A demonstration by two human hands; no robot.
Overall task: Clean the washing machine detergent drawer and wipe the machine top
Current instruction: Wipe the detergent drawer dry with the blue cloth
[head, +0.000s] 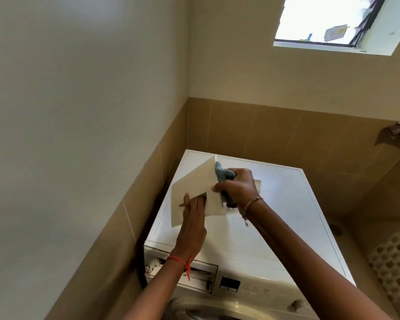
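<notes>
Both my forearms are reaching up from the bottom edge, over the front of the washing machine (252,294), and I am holding the detergent drawer (192,181) in the air above the left rear part of the machine top (293,204), not resting on it. I am keeping it out there, I think, so that anything falling from it lands on a surface I have yet to wipe.

My left hand (192,225) is carrying the drawer from below: its fingers are tucked into the dark recess of the drawer's pale face and the thumb is lying on the outside, so the drawer is being pinched and tilted up towards me. My right hand (237,188) is curling its fingers round a bunched blue-grey cloth (221,173) and pressing it against the drawer's upper right edge, where the body joins the face. Tilting it this way is likely giving the cloth a way into the corners. How clean the inside is, I cannot tell; it is hidden behind the face and my right hand.

Below my left wrist, the drawer slot (201,274) in the machine front is standing open and dark, waiting for the drawer to go back.

Counting: one drawer, one cloth, one open slot, one machine, two hands, both busy. I am wearing one red thread (183,262) on the left wrist and one bracelet (252,202) on the right.
</notes>
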